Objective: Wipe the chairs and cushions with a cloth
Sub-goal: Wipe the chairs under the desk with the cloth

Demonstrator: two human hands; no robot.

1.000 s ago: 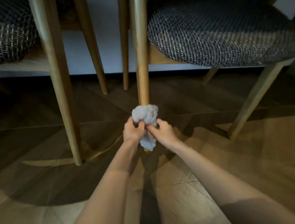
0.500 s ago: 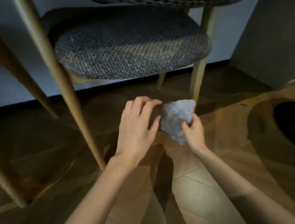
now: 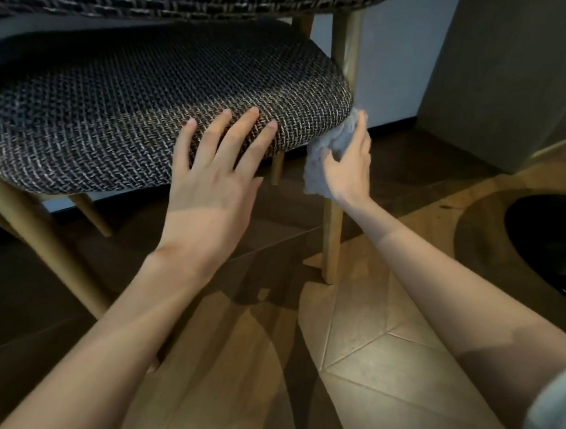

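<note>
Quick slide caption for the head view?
Left hand rests flat on the woven seat cushion while the right hand holds a grey cloth against its corner.

Beneath me, a brown herringbone wood floor (image 3: 369, 343) meets a pale wall (image 3: 389, 70); to my right, a dark grey cabinet (image 3: 506, 61) and a black round object (image 3: 555, 253).
</note>
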